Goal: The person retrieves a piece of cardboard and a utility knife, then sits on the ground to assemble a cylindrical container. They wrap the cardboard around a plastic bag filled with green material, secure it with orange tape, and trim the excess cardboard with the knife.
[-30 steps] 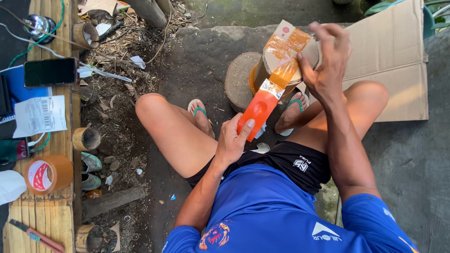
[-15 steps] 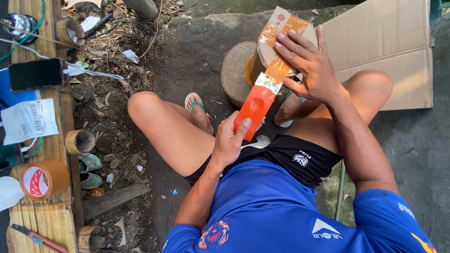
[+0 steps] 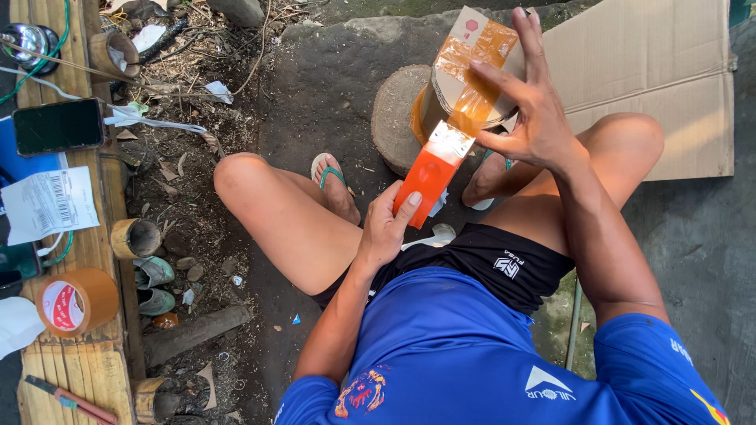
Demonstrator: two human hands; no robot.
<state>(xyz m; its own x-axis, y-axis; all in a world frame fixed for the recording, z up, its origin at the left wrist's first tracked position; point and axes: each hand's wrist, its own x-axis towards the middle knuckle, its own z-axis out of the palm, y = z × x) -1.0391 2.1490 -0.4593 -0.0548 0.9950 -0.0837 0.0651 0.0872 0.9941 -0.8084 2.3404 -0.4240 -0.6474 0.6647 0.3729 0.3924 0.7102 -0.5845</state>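
Ground: bare dirt with litter, bamboo bench (image 3: 79, 330) at left.
Object: taped brown cardboard piece (image 3: 472, 63) with long orange packet (image 3: 429, 182), held over knees.
Left hand (image 3: 386, 232): pinching packet's lower end.
Right hand (image 3: 535, 118): fingers spread, pressing tape.
Nearby: round wood stump (image 3: 398, 118); brown tape roll (image 3: 75, 301) on bench.

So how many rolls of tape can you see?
2: one brown roll lying on the wooden bench at left, one behind the cardboard piece the right hand touches, mostly hidden.

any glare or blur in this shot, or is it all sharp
Head view: mostly sharp, lit by dappled daylight; sun glints off the brown tape stretched over the cardboard piece under the right hand; the orange tape dispenser by the left hand is crisp; wide-lens bending at edges.
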